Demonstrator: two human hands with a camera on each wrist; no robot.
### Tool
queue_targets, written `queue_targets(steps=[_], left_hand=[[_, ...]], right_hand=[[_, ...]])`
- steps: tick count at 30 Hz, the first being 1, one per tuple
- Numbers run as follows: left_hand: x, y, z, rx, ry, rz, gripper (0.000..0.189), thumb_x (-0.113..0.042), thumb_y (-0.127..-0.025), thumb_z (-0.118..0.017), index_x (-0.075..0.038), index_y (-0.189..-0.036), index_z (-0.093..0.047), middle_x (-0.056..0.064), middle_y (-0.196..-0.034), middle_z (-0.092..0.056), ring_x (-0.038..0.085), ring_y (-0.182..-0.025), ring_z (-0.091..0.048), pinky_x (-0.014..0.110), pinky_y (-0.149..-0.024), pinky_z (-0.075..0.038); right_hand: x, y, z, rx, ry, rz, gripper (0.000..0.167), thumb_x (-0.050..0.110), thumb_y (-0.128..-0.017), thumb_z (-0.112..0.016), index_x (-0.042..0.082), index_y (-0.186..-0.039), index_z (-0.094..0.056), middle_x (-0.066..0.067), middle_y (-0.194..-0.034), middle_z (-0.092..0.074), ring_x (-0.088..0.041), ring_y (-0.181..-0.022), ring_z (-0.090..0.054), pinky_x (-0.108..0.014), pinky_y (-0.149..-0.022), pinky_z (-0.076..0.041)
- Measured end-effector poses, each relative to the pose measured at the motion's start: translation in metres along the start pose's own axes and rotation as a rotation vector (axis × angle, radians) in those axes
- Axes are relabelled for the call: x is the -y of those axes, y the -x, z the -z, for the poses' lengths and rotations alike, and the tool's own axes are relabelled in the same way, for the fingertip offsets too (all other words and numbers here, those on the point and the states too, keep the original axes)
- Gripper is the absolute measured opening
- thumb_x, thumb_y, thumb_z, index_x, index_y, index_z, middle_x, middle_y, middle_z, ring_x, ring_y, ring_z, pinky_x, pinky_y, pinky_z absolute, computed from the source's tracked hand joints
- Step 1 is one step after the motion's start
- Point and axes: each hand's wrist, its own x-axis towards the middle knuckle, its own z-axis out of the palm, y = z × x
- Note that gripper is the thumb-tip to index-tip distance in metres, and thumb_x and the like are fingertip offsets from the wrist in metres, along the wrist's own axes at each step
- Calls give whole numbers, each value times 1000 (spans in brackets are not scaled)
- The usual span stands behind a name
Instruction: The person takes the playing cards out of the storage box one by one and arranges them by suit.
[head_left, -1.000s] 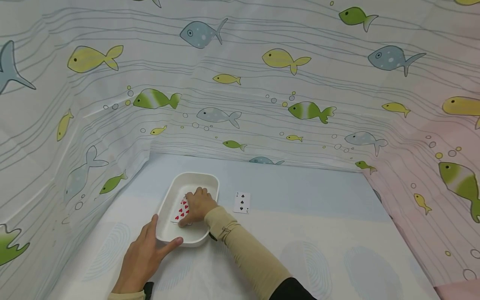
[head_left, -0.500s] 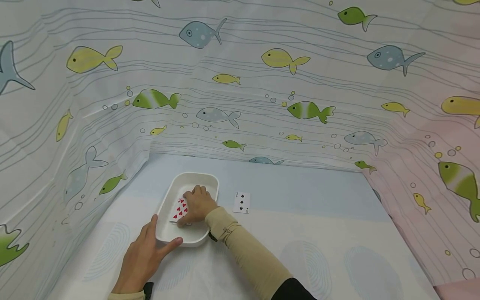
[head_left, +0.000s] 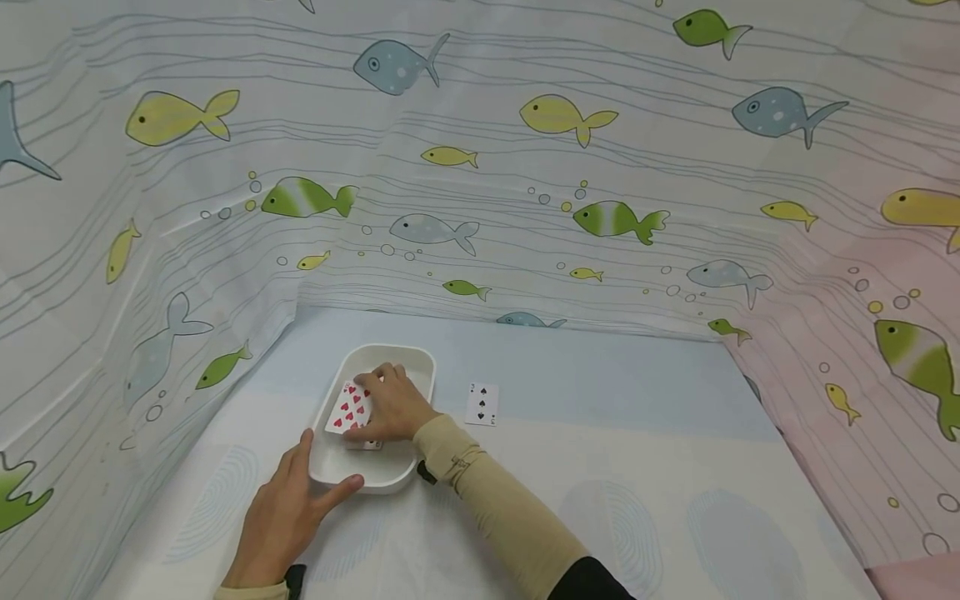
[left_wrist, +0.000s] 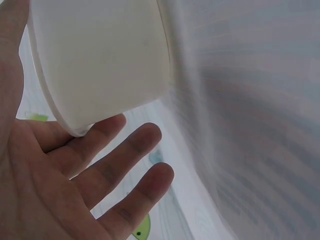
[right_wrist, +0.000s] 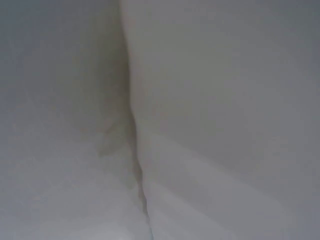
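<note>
In the head view, a white tray [head_left: 408,352] holds playing cards. My right hand [head_left: 397,408] reaches into it, pinching a red hearts card [head_left: 348,406] between the thumb and fingers, which cover the card's right part. Below that card, the edge of another playing card [head_left: 365,446] shows on the tray floor. My left hand [head_left: 279,517] rests at the tray's near left corner, fingers and thumb spread along the rim. From the left wrist, my fingers [left_wrist: 127,160] look fairly straight beside the tray's outer wall [left_wrist: 100,55].
A three of spades [head_left: 482,405] lies face up on the pale cloth [head_left: 585,392], right of the tray. Fish-printed curtains [head_left: 495,183] stand at the back and both sides. The right wrist view is filled by a blurred pale surface [right_wrist: 215,100].
My right hand has shifted left and slightly away inside the tray with the hearts card, baring part of the card beneath. My left hand and the tray keep their places.
</note>
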Motion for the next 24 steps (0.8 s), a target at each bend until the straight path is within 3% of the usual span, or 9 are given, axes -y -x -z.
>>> queue_targets(steps=[13,24], left_hand=[[-2,-4,0,56,-5,78,128,-80,-81,-61,8,-158,-9,35,-152,-30,56,-125,-46,68,-101,-39],[-4,-5,0,60,-3,81,129,-81,-81,-60,6,-159,-6,34,-153,-29,56,-126,-45,69,-102,-38]], right_hand=[[-2,14,21,-105,-70,55,93,70,-73,-79,28,-150,-48,-1,-139,-48,-14,-122,-43,-24,-100,-45],[-6,31,53,-161,-113,74,93,64,-73,-82,28,-151,-46,-1,-140,-46,-14,-121,-42,-27,-97,-48]])
